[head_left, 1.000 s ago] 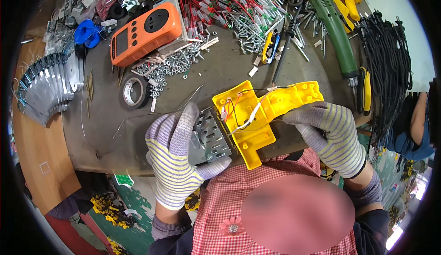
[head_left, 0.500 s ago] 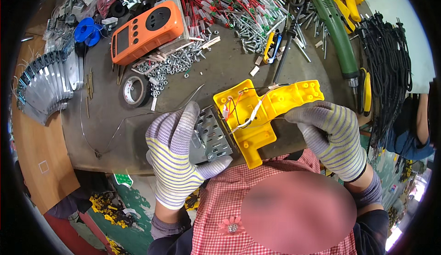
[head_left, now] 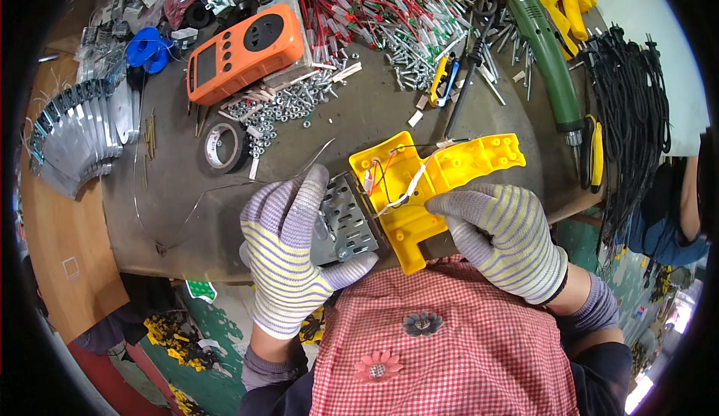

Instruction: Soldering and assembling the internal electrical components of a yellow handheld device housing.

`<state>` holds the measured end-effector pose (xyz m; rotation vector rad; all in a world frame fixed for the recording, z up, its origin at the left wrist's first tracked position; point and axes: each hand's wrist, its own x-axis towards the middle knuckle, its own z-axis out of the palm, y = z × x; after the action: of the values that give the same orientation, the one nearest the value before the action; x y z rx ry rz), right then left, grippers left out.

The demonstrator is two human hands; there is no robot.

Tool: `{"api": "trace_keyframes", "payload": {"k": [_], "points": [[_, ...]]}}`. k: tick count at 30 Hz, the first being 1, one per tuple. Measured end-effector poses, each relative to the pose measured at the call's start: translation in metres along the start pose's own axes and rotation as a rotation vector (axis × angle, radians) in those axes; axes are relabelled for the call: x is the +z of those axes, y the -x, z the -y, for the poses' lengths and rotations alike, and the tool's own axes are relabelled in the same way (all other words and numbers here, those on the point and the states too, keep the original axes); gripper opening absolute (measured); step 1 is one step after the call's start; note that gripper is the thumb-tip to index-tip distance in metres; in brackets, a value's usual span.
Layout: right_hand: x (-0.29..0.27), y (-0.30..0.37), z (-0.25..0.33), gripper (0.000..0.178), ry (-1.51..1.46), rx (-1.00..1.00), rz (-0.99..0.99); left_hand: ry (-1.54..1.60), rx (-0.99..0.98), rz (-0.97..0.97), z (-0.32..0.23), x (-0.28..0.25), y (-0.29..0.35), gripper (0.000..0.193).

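A yellow plastic housing half (head_left: 416, 225) lies open near the table's front edge, its curved handle part pointing right. Red, black and white wires (head_left: 410, 189) run inside it. Joined at its left is a perforated metal heat-gun-like shell (head_left: 350, 217). My left hand (head_left: 288, 247), in a striped knit glove, grips this shell, thumb at the near edge and fingers at the far side. My right hand (head_left: 498, 236), gloved alike, is closed in a pinch just above the housing's right side; a thin wire leads to its fingertips, which largely hide the end.
An orange meter with a socket (head_left: 243, 53), a tape roll (head_left: 222, 148) and loose nuts (head_left: 288, 101) lie beyond. Farther right are screws (head_left: 423, 56), a green electric screwdriver (head_left: 550, 64) and black cords (head_left: 625, 116). Metal sheets (head_left: 75, 139) stand left. Another person's arm (head_left: 689, 199) shows far right.
My right hand has moved left and slightly nearer me, its pinch now closer to the middle of the yellow housing. My left hand stays on the metal shell.
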<state>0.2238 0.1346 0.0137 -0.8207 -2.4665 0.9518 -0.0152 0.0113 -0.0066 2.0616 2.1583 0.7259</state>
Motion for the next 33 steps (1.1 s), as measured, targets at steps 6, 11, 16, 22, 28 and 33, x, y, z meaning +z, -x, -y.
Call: {"api": "trace_keyframes", "payload": {"k": [6,11,16,22,28,33], "points": [[0.0,0.003,-0.001,0.021,0.03,0.027,0.039,0.044,0.272,-0.082,-0.033,-0.009,-0.014,0.041],[0.0,-0.001,0.007,0.029,0.219,-0.033,0.086,-0.081,0.245,0.014,-0.028,0.012,-0.021,0.037],[0.0,0.009,-0.008,0.033,0.246,-0.144,-0.087,0.04,0.154,0.046,-0.026,0.009,-0.027,0.03],[-0.002,0.011,0.007,0.013,0.135,-0.035,0.0,0.041,0.096,0.058,-0.026,0.011,-0.03,0.026],[0.004,-0.02,0.041,0.014,0.031,-0.061,0.296,0.024,0.082,-0.02,-0.025,0.018,-0.029,0.024],[-0.001,-0.006,0.053,0.019,0.228,-0.049,0.348,-0.019,0.062,0.026,-0.024,0.016,-0.029,0.032]]}}
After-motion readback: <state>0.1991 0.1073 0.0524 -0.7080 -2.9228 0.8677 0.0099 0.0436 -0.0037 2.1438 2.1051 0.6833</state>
